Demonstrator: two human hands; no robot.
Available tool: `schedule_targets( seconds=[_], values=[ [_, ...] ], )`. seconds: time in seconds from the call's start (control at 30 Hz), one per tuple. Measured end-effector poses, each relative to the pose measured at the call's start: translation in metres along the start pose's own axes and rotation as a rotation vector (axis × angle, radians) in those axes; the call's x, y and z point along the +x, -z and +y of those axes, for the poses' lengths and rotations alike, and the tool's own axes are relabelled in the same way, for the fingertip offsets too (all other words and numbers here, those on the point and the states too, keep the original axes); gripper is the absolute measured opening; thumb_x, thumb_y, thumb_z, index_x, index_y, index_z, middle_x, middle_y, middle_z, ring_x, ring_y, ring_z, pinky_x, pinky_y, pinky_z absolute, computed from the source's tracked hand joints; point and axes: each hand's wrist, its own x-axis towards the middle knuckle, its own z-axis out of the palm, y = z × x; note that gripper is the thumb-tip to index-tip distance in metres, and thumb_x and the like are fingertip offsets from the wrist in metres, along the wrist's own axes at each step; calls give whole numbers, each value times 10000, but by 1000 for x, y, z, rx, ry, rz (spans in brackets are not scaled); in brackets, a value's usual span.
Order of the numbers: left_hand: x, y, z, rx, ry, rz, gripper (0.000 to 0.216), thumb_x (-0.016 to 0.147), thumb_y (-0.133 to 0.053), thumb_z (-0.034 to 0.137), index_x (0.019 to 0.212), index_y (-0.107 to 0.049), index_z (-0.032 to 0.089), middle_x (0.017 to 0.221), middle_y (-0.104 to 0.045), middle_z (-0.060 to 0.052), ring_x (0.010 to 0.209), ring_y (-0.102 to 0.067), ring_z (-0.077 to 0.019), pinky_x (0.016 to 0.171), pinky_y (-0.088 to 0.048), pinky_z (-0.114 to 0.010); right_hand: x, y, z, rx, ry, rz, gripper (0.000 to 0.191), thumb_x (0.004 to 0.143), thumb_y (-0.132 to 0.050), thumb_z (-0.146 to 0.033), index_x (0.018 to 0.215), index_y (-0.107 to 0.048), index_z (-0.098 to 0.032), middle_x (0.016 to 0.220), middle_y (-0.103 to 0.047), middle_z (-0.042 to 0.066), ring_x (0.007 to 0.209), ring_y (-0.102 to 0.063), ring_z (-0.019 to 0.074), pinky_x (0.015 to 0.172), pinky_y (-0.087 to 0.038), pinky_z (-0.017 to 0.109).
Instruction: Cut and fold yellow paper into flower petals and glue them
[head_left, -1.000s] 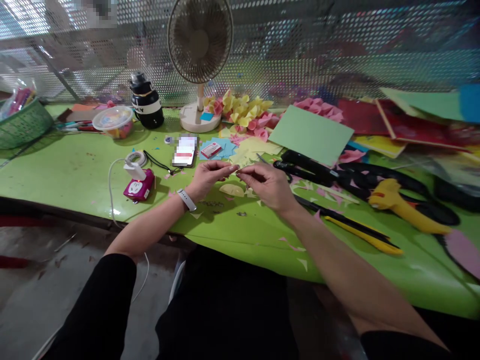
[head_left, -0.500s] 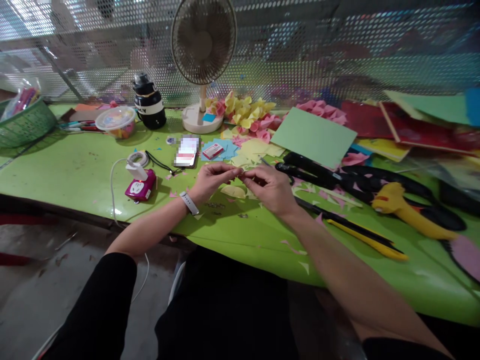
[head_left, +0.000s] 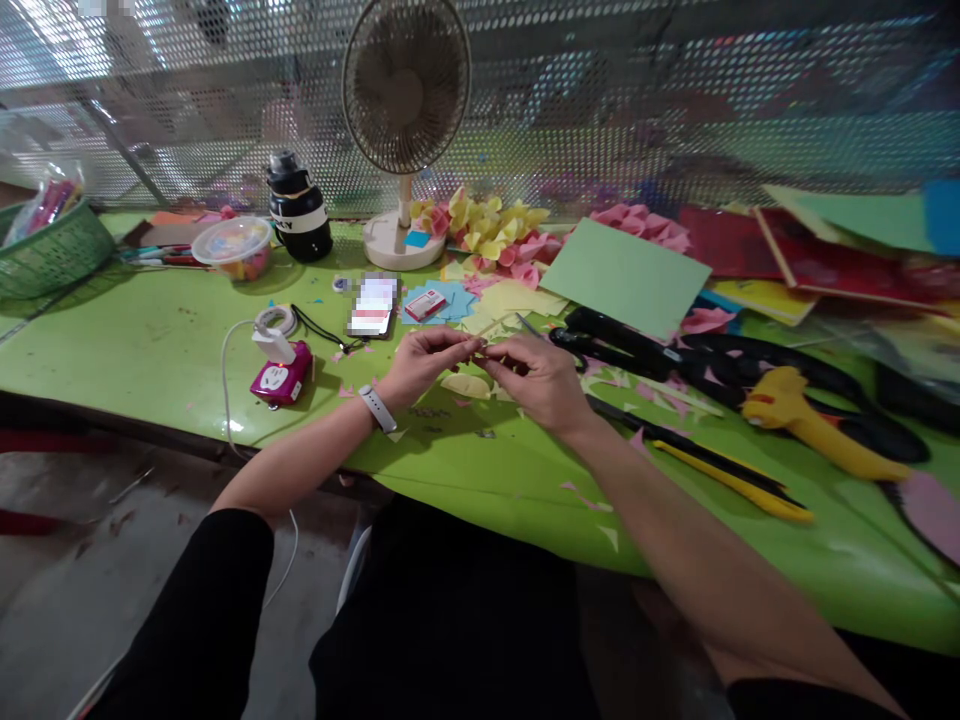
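My left hand (head_left: 429, 362) and my right hand (head_left: 541, 378) meet fingertip to fingertip over the green table (head_left: 465, 470). Both are closed in a pinch around something too small to make out. Just beneath the fingers lies a pale yellow paper piece (head_left: 466, 385) with a rounded edge. Small metallic bits (head_left: 429, 415) are scattered on the tabletop nearer to me. Beyond the hands sit a stack of pale yellow paper pieces (head_left: 514, 300) and blue paper pieces (head_left: 459, 298) with a small red-and-white box (head_left: 426, 305) on top.
Left are a purple power adapter (head_left: 281, 380), phone (head_left: 373, 303), flask (head_left: 300, 215) and lidded tub (head_left: 234, 248). A fan (head_left: 405, 100) stands behind, beside folded yellow paper flowers (head_left: 495, 222). Right lie black-handled scissors (head_left: 574, 345), a yellow cutter (head_left: 735, 480) and a yellow glue gun (head_left: 817, 425).
The hands stay pinched together in almost the same place, with only slight finger movement. The view has shifted very slightly. Nothing else has visibly moved.
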Motion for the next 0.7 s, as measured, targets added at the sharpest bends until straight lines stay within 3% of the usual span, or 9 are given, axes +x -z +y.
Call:
schedule_targets(
  seconds=[0.23,0.57,0.7],
  values=[
    [3,5,-5,-7,57,-33,368,676,-869,498,852,-793,184,847,-751,-45,713,-616,-95,652,-472,-240,1,1,2,26,-8,-23,198,906,-668,-416,850,-765,-252,816,-727,62,746,-635,229,691,-511,400],
    [1,1,1,3,-23,32,337,632,-903,458,681,-728,175,692,-677,10,655,-547,-79,661,-442,-248,-2,-4,-7,37,-104,-38,175,892,-671,-361,947,-743,-212,860,-751,72,676,-643,198,637,-526,365],
    [1,1,1,19,-32,47,354,625,-909,455,670,-714,163,685,-668,6,652,-555,-79,672,-458,-255,-3,-6,-8,87,-146,-58,189,892,-676,-407,899,-731,-227,843,-754,56,671,-656,193,647,-545,364]
  ],
)
